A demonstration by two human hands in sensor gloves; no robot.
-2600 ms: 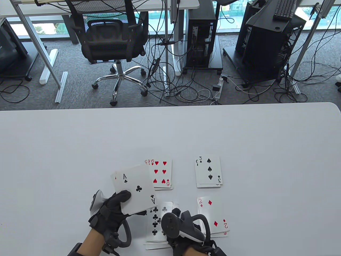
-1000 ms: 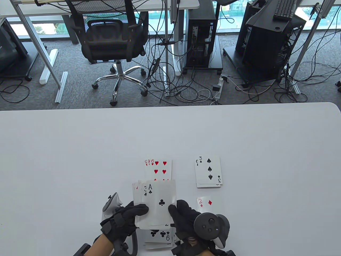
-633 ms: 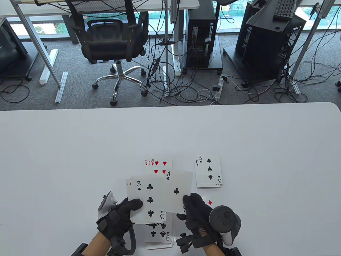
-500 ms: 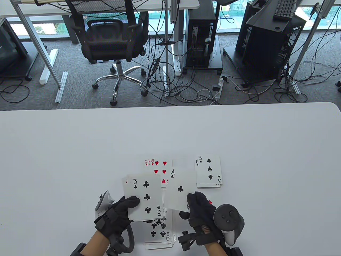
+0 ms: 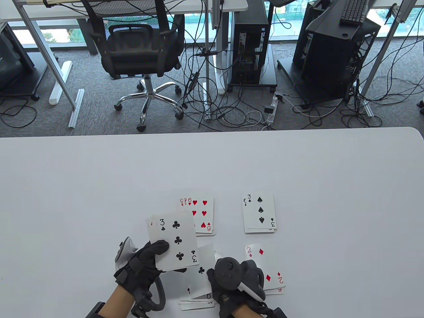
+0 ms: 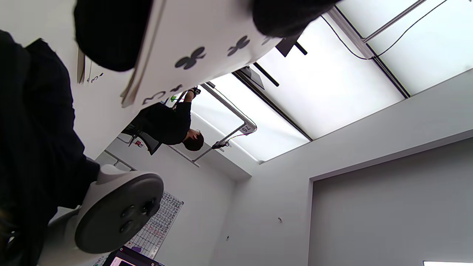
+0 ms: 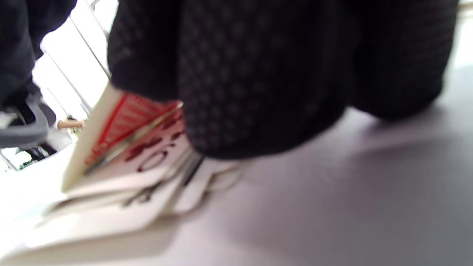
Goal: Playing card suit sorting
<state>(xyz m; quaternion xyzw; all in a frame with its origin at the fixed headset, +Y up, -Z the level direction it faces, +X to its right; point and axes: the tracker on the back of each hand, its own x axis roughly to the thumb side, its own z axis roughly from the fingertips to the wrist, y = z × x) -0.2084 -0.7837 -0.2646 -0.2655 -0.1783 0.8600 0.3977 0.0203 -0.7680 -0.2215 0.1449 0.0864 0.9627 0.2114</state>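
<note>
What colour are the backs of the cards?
Red pattern with a white border, seen on the tilted card in the right wrist view.

The right black-gloved hand (image 5: 232, 281) and its tracker cover the near part of the ace of clubs card (image 5: 202, 270) and most of the clubs pile (image 5: 195, 303) beneath it. The fanned packet of white playing cards (image 5: 174, 240) shows only its top face; the cards behind stay hidden. The right wrist view is blurred, so the red-backed card (image 7: 125, 125) is unreadable.
</note>
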